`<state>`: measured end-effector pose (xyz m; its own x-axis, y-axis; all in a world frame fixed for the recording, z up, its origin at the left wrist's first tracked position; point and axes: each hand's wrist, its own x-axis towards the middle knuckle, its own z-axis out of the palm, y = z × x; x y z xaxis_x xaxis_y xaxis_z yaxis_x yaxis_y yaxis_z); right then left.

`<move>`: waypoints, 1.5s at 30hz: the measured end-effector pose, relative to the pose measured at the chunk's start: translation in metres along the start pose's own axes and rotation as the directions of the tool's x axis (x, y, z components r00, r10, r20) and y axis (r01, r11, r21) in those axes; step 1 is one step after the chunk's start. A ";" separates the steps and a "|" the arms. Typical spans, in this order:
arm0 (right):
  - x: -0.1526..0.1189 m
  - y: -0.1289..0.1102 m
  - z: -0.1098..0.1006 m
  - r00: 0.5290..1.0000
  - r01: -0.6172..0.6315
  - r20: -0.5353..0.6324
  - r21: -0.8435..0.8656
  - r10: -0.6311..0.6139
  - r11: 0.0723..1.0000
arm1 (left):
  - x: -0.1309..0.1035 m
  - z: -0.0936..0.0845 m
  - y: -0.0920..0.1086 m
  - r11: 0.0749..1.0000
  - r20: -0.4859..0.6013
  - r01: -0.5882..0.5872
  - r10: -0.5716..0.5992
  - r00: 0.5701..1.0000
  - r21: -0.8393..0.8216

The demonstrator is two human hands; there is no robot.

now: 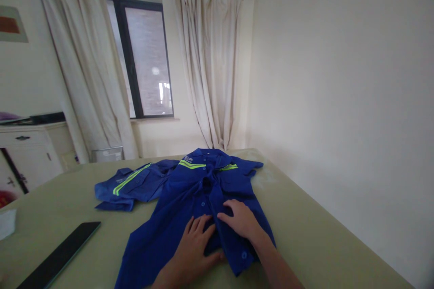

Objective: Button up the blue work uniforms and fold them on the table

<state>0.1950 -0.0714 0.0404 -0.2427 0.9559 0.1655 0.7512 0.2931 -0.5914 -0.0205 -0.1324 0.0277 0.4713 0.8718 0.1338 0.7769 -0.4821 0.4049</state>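
A blue short-sleeved work shirt [190, 194] lies front up on the table, its collar at the far end. Yellow-green stripes cross its chest, and buttons show along the front, which is partly open lower down. My left hand [195, 244] rests on the lower front of the shirt with fingers spread. To its right, my right hand [240, 217] touches the front edge with the buttons, thumb and fingers apart and a little bent. A second blue garment [139, 185] with similar stripes lies left of the shirt, its near edge partly under it.
The pale green table [305, 244] runs along a white wall [346, 99] on the right. A long dark flat object [64, 253] lies at the near left, with a white item [7, 223] beyond it. Curtains [213, 54], a window [149, 58] and a white cabinet [30, 153] stand behind.
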 end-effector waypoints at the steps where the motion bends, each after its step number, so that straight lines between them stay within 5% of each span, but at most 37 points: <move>1: 0.001 0.002 0.003 1.000 -0.006 -0.014 -0.027 0.006 1.000 | 0.001 -0.001 0.001 1.000 0.005 0.008 -0.008 1.000 0.005; 8: 0.000 0.002 -0.004 0.988 -0.112 -0.121 -0.100 0.099 0.989 | 0.012 -0.002 -0.011 0.999 -0.091 0.043 -0.040 0.995 0.025; 11: -0.006 -0.008 -0.007 0.971 -0.235 -0.085 -0.201 0.222 0.951 | 0.012 0.002 -0.015 0.999 -0.156 0.013 -0.007 0.988 0.038; 14: -0.010 -0.017 -0.002 0.978 -0.205 -0.014 -0.246 0.208 0.947 | 0.015 0.008 -0.015 0.997 -0.250 0.029 -0.012 0.968 0.065; 19: -0.015 -0.031 0.006 0.992 -0.098 0.063 -0.119 0.106 0.988 | 0.019 0.014 -0.020 0.994 -0.367 0.094 -0.068 0.928 0.051; 24: -0.014 -0.033 0.013 0.989 -0.150 0.000 -0.094 0.150 0.984 | 0.012 0.008 -0.025 0.999 -0.272 0.047 -0.051 0.961 -0.022; 30: -0.006 -0.014 0.017 0.978 -0.201 0.115 0.262 0.176 0.944 | 0.006 -0.010 -0.015 0.999 -0.297 -0.014 0.024 0.954 0.036; 32: -0.003 -0.013 0.014 0.979 -0.187 0.167 0.539 0.114 0.821 | 0.005 -0.014 -0.008 0.995 -0.354 -0.068 0.089 0.931 0.071; 34: 0.002 -0.014 0.007 0.983 -0.175 0.172 0.793 0.062 0.583 | 0.003 -0.014 0.002 0.985 -0.423 -0.131 0.167 0.891 0.113; 37: 0.010 -0.013 -0.005 0.991 -0.073 0.031 0.939 0.128 0.337 | 0.001 -0.005 0.018 0.945 -0.480 -0.251 0.323 0.816 0.209; 41: 0.016 -0.015 -0.004 0.980 0.048 -0.115 0.930 0.165 0.365 | 0.001 0.006 0.029 0.864 -0.504 -0.425 0.504 0.702 0.271; 45: 0.011 -0.029 0.020 1.000 -0.020 0.011 0.909 0.024 0.416 | 0.001 0.002 0.024 0.891 -0.622 -0.413 0.434 0.652 0.188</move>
<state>0.1579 -0.0698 0.0438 -0.2315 0.9623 0.1428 -0.2403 0.0856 -0.9669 -0.0005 -0.1437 0.0358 0.3847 0.4132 0.8254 0.5760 -0.8062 0.1351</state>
